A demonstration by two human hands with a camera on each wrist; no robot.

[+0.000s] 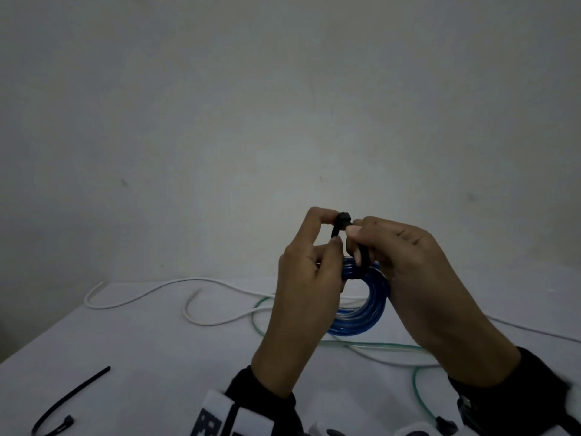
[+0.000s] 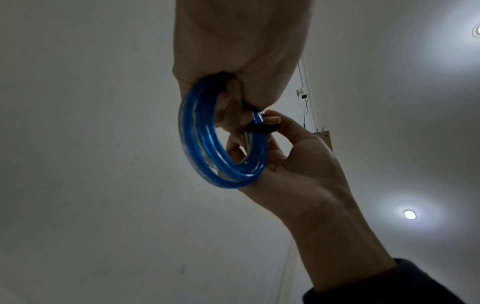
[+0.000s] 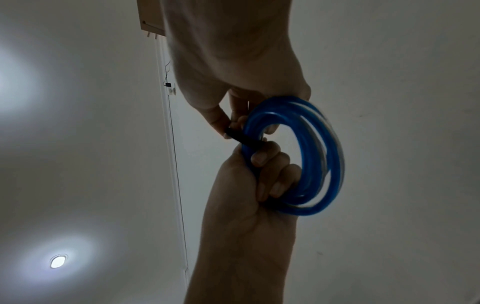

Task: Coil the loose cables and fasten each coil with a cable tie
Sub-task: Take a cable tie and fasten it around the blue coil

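Note:
A blue cable coil (image 1: pixel 367 313) is held up above the table between both hands. A black cable tie (image 1: pixel 343 219) loops round the top of the coil, its square head uppermost. My left hand (image 1: pixel 331 229) pinches the tie just below the head with thumb and forefinger, and its lower fingers curl round the blue cable coil (image 3: pixel 317 148). My right hand (image 1: pixel 356 226) pinches the other side of the tie's loop. From below, the black cable tie (image 2: pixel 262 128) crosses the blue cable coil (image 2: pixel 189 127) between the two hands.
Loose white cables (image 1: pixel 201 280) and a clear green cable (image 1: pixel 377 344) snake across the white table (image 1: pixel 157 357) under and behind the hands. A spare black cable tie (image 1: pixel 78 390) lies at the front left. A plain wall stands close behind the table.

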